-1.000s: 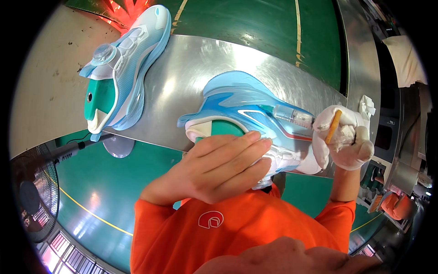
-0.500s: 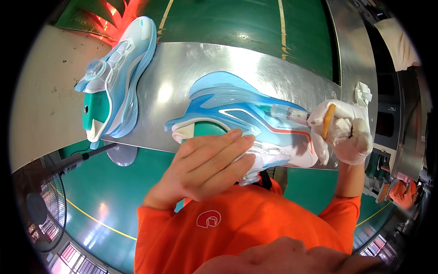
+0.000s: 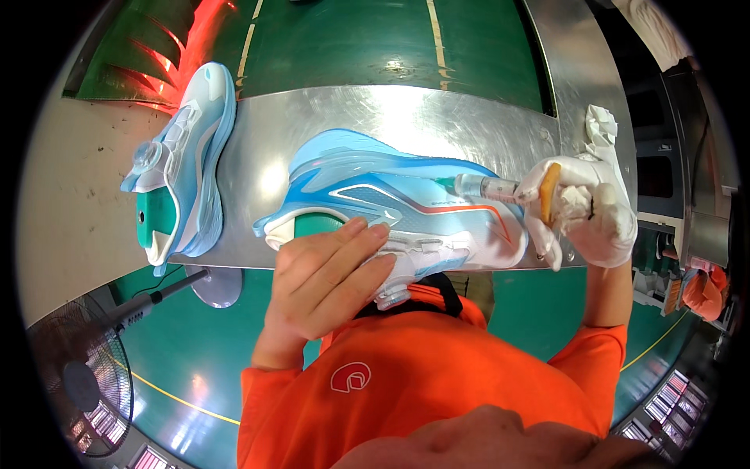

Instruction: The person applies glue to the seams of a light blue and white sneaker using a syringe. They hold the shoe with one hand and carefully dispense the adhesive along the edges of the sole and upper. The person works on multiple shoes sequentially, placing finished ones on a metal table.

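Note:
A light-blue and white sneaker point(image 3: 418, 195) lies on its side at the metal table's near edge, sole turned away from me. My bare left hand point(image 3: 332, 273) grips it around the collar and tongue, fingers laid over the upper near the clear lacing dial point(image 3: 392, 296). In a white glove, my right hand point(image 3: 586, 211) holds a clear syringe point(image 3: 488, 187) beside the toe. Its green tip point(image 3: 444, 184) points left, at the line between upper and midsole. A yellow-brown strip point(image 3: 550, 191) and crumpled white material point(image 3: 576, 203) are also in that glove.
A matching sneaker point(image 3: 183, 164) stands at the left, a green insert in its opening. Beyond the metal table point(image 3: 258, 164) runs a green surface point(image 3: 344, 47), lit red at its left. Crumpled white paper point(image 3: 601, 125) lies past my right hand. A fan point(image 3: 82, 383) stands lower left.
The view has shifted, so both sneakers appear further left. The syringe tip sits slightly nearer the toe along the midsole line. Both hands keep their holds.

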A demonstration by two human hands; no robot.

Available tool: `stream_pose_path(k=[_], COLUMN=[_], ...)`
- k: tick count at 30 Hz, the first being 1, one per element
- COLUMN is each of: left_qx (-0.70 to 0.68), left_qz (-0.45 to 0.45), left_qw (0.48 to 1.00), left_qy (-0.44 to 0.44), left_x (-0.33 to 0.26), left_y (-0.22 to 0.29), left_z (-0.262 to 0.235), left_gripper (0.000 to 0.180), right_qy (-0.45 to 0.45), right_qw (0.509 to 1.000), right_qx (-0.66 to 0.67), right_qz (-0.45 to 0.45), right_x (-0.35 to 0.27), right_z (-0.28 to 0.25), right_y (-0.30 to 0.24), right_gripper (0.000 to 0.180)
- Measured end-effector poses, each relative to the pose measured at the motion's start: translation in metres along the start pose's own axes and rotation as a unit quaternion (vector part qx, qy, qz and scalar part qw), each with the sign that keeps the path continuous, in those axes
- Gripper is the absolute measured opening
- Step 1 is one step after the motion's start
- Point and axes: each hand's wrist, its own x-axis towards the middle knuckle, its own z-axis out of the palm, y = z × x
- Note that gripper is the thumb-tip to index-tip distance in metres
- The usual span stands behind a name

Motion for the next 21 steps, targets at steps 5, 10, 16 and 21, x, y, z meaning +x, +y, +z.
stream_pose_path(k=[5, 10, 16, 21], left_qx=[0.013, 0.028, 0.049, 0.057], left_qz=[-0.003, -0.014, -0.024, -0.043], left_qw=[1.0, 1.0, 0.998, 0.997], left_qy=[0.014, 0.004, -0.013, -0.037], left_x=[0.0, 0.008, 0.007, 0.003], left_y=[0.001, 0.007, 0.012, 0.016], left_z=[0.004, 0.003, 0.0, 0.001], left_gripper=[0.026, 0.034, 0.043, 0.047], right_qy=[0.039, 0.095, 0.108, 0.098], right_qw=[0.999, 0.995, 0.993, 0.992], right_qx=[-0.016, -0.04, 0.017, 0.071], right_qz=[0.015, -0.011, -0.037, -0.046], right_x=[-0.018, -0.036, -0.061, -0.078], right_z=[-0.007, -0.008, -0.019, -0.03], right_y=[0.0, 0.01, 0.031, 0.05], right_gripper=[0.061, 0.091, 0.094, 0.101])
